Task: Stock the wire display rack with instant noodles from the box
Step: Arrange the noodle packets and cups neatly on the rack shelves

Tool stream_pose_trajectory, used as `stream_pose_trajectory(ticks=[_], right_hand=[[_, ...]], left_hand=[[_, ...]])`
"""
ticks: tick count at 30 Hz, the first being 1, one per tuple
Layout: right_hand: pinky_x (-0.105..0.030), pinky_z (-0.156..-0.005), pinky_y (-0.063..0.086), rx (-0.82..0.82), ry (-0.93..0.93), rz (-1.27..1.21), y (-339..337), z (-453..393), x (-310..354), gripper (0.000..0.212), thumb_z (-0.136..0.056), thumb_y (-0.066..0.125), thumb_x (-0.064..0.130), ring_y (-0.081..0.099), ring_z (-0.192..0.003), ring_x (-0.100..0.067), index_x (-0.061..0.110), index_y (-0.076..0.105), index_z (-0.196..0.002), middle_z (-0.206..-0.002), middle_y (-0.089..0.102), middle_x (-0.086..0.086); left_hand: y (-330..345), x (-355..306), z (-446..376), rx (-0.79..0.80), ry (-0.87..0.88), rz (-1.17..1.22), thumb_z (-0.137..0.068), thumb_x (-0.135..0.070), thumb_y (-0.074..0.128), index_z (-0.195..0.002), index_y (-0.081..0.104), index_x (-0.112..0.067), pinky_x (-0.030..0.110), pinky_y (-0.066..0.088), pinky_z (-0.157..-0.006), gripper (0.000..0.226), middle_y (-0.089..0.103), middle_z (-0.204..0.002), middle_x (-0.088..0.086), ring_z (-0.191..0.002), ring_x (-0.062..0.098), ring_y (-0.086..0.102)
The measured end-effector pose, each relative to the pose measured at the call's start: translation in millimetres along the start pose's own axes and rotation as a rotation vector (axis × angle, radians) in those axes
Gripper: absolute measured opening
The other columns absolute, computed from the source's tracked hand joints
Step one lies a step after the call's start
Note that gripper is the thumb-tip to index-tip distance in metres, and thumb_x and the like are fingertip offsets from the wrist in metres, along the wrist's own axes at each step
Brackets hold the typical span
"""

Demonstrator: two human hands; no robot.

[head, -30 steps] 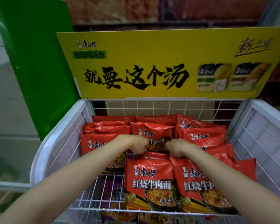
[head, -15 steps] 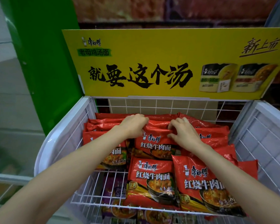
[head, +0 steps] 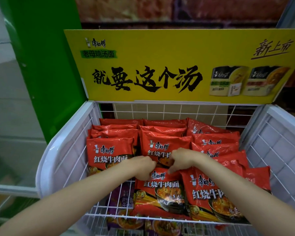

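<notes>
The white wire rack (head: 48, 155) holds several red instant noodle packets in three rows, leaning back. Both my hands meet at the top edge of the front middle red packet (head: 162, 193). My left hand (head: 142, 166) has its fingers curled onto the packet's upper left corner. My right hand (head: 181, 159) pinches the upper right part of the same edge. Behind them stands the middle-row packet (head: 160, 145); to the left stands another (head: 109, 152), to the right the front right packet (head: 209, 193). The supply box is out of view.
A yellow printed sign (head: 169, 65) rises over the rack's back. A green panel (head: 41, 65) stands at the left. Purple noodle packets (head: 124, 200) show through the wire floor on a lower tier. The rack's right wall (head: 279, 147) is close to the packets.
My hands went from the front packet back to the top of the middle-row packet, and have now come back toward me to the front middle packet's top edge.
</notes>
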State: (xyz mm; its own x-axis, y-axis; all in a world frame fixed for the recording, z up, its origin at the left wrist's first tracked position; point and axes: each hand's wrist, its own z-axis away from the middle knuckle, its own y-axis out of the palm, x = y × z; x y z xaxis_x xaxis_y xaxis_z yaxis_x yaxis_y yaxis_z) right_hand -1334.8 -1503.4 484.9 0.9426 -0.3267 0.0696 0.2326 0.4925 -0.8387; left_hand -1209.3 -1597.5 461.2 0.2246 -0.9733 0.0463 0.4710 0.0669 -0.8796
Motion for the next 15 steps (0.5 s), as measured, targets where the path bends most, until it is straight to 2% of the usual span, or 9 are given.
stream_pose_trajectory(ticks=[2,4,7,9,11,13,15], right_hand=[[-0.030,-0.084,0.045,0.123,0.001,0.049,0,-5,3,0.055,-0.081,0.067,0.046,0.056,-0.109,-0.024,0.015,0.059,-0.125,-0.122,0.060,-0.005],[-0.028,-0.085,0.043,0.190,0.002,0.096,1,-6,4,0.057,-0.079,0.070,0.042,0.055,-0.113,-0.024,0.015,0.057,-0.128,-0.126,0.059,-0.004],[-0.027,-0.081,0.044,0.156,-0.013,0.058,-6,1,1,0.049,-0.079,0.071,0.038,0.057,-0.107,-0.022,0.016,0.062,-0.121,-0.120,0.063,-0.003],[-0.028,-0.081,0.048,0.057,-0.018,-0.036,-17,11,-5,0.040,-0.078,0.071,0.037,0.060,-0.095,-0.017,0.020,0.064,-0.113,-0.109,0.065,0.001],[-0.030,-0.076,0.047,-0.121,-0.001,-0.086,-27,18,-11,0.030,-0.077,0.072,0.039,0.058,-0.083,-0.012,0.026,0.062,-0.103,-0.094,0.062,0.007],[-0.029,-0.071,0.041,-0.351,0.046,-0.023,-33,19,-16,0.033,-0.077,0.070,0.045,0.058,-0.092,-0.017,0.027,0.058,-0.102,-0.097,0.060,0.006],[-0.030,-0.070,0.037,-0.528,0.073,0.048,-32,16,-17,0.038,-0.079,0.067,0.047,0.057,-0.103,-0.022,0.025,0.055,-0.107,-0.109,0.060,0.003]], left_hand=[[1,-3,-1,0.025,-0.001,0.032,-0.086,-0.033,0.066,-0.131,0.046,-0.006,0.037,0.048,-0.089,0.056,0.055,-0.124,0.014,-0.112,0.031,0.054],[-2,-5,2,0.008,0.005,0.077,-0.082,-0.033,0.070,-0.129,0.048,-0.007,0.035,0.046,-0.086,0.058,0.057,-0.122,0.013,-0.111,0.029,0.054],[-12,-2,8,-0.077,0.018,0.122,-0.078,-0.033,0.074,-0.118,0.057,-0.011,0.032,0.045,-0.076,0.049,0.062,-0.112,0.007,-0.104,0.025,0.057],[-21,7,14,-0.161,0.006,0.151,-0.077,-0.035,0.074,-0.111,0.062,-0.015,0.031,0.045,-0.074,0.042,0.064,-0.105,0.003,-0.100,0.021,0.057],[-31,18,19,-0.288,-0.028,0.169,-0.076,-0.037,0.074,-0.105,0.063,-0.018,0.029,0.043,-0.075,0.036,0.064,-0.101,-0.001,-0.098,0.018,0.056],[-41,27,22,-0.447,-0.070,0.149,-0.077,-0.038,0.074,-0.105,0.062,-0.018,0.032,0.045,-0.077,0.036,0.061,-0.104,-0.002,-0.101,0.018,0.054],[-47,31,21,-0.544,-0.113,0.103,-0.078,-0.037,0.072,-0.113,0.059,-0.016,0.035,0.045,-0.080,0.042,0.057,-0.111,0.000,-0.106,0.020,0.049]])
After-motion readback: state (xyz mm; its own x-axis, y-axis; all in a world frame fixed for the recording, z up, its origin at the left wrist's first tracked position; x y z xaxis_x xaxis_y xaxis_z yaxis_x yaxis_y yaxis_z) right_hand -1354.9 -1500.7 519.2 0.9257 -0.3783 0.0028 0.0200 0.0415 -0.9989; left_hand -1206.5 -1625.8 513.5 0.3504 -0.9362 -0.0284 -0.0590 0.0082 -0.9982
